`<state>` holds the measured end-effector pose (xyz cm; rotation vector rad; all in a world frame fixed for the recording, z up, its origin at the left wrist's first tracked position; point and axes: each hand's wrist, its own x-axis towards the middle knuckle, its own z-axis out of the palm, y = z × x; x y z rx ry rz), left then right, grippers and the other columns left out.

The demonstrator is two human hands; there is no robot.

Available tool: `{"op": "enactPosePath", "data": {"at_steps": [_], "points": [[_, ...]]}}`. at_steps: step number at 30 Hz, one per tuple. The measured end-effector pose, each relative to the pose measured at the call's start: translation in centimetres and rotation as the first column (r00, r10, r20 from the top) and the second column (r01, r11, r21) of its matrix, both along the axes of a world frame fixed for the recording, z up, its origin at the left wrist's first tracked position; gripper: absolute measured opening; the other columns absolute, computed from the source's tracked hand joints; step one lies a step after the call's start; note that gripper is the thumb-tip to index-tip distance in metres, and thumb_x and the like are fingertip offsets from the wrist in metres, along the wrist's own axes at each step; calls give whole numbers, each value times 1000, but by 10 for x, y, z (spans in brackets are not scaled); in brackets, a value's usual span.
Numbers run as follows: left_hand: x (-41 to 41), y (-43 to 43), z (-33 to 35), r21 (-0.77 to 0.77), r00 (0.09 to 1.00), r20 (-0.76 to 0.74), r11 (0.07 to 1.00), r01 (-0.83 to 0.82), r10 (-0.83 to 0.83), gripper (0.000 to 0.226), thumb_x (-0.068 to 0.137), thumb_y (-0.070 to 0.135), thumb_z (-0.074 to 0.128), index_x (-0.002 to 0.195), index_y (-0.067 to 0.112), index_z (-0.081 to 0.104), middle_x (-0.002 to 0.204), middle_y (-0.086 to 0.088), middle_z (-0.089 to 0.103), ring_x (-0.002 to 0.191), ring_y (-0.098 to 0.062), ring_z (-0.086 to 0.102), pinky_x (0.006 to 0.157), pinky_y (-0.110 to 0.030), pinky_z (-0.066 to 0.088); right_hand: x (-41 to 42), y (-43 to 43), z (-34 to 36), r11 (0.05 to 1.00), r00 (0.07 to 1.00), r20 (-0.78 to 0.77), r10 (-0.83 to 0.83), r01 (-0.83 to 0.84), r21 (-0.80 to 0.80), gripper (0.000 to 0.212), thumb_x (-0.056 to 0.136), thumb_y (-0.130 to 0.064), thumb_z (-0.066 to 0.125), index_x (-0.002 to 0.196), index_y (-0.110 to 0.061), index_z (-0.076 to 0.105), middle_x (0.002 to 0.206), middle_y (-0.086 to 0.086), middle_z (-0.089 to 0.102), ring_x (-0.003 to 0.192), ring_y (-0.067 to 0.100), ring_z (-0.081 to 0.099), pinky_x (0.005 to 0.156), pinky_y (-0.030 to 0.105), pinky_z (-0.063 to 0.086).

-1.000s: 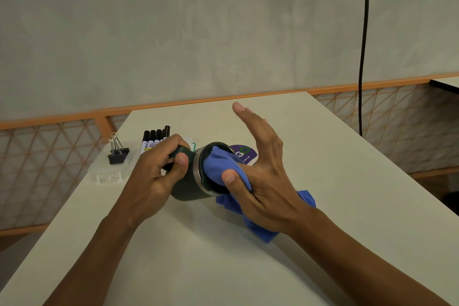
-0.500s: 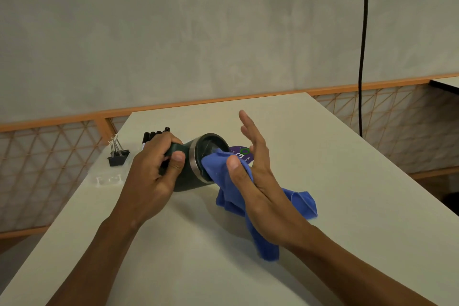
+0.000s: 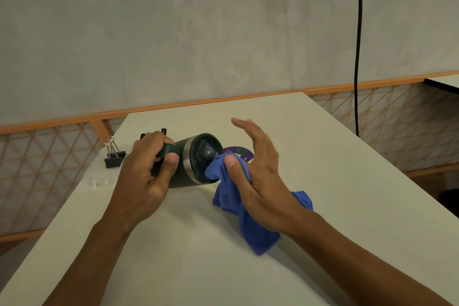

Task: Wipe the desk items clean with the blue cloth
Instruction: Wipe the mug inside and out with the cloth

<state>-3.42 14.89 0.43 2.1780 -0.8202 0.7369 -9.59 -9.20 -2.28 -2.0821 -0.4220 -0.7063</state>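
Note:
A dark green tumbler (image 3: 196, 156) with a steel band lies on its side on the white desk (image 3: 310, 156), its lidded top facing right. My left hand (image 3: 146, 171) grips its body and handle. My right hand (image 3: 255, 176) holds the blue cloth (image 3: 231, 196) with the thumb pinning a fold against the lower right of the tumbler's rim; the other fingers are stretched out. The rest of the cloth trails on the desk under my right wrist.
A round purple sticker or coaster (image 3: 238, 153) lies just behind the cloth. Black markers (image 3: 164, 131) peek out behind my left hand. Black binder clips (image 3: 113, 156) sit near the desk's left edge, a clear plastic piece (image 3: 101, 181) in front. A black cable (image 3: 357, 45) hangs at right.
The cloth has come out of the tumbler's mouth down to its lower rim, showing the lid. My right hand has turned and slid right and lower. My left hand has tilted the tumbler up slightly.

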Motion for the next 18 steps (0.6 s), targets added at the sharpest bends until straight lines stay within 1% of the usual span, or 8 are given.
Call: {"op": "enactPosePath", "data": {"at_steps": [2,3,7,12,14,15,16,18], "points": [[1,1,0,0,999,-39,999,33,-33,38,108,46,40,97,13,57,88,3,54,84,-26,52,70,-33,41,5,-7,2,990,993,112,-22,37,-139,27,114,-33,43,130,-33,65,174,-7,19,165,22,8,129,64,7],[2,1,1,-9,997,-50,999,50,-51,37,108,46,41,97,14,56,88,4,54,83,-23,52,69,-30,40,6,-9,2,982,988,151,-26,54,-182,27,112,-34,43,128,-33,66,175,-3,19,165,24,7,128,66,6],[1,3,4,-51,994,-71,996,74,-78,36,108,46,41,95,16,56,85,7,53,80,-19,51,68,-20,37,4,-7,6,967,964,264,-44,107,-231,25,108,-30,50,132,-37,53,175,4,21,165,28,9,126,69,8],[-1,2,6,-93,992,-80,992,88,-95,36,108,45,41,94,15,55,85,7,52,80,-19,51,68,-24,39,0,-9,8,991,939,342,-32,74,-113,53,104,-20,57,141,-53,38,170,5,31,162,26,19,125,68,17],[-3,2,8,-102,990,-86,990,101,-110,37,108,46,40,94,15,55,85,6,53,80,-19,52,68,-25,39,-1,-10,11,994,936,350,-45,79,-82,80,101,-15,61,144,-72,24,169,1,31,161,24,21,123,70,21],[-3,2,8,-100,990,-86,989,106,-115,37,108,46,40,94,15,55,84,6,53,79,-18,52,67,-23,39,-1,-9,13,992,932,359,-55,93,-87,87,100,-14,63,145,-74,18,168,1,31,160,25,22,122,70,22],[-4,1,9,-96,989,-87,989,111,-119,37,108,46,40,93,15,56,84,7,53,79,-17,51,67,-21,38,-1,-8,14,989,926,373,-62,109,-105,87,98,-15,64,144,-72,18,168,3,31,159,27,24,122,71,22],[-4,1,9,-86,987,-98,989,117,-125,38,107,46,41,94,15,56,84,10,54,79,-16,53,68,-16,38,1,-8,15,978,912,402,-80,150,-145,70,97,-16,67,142,-52,27,167,9,34,158,34,28,122,72,22]]}}
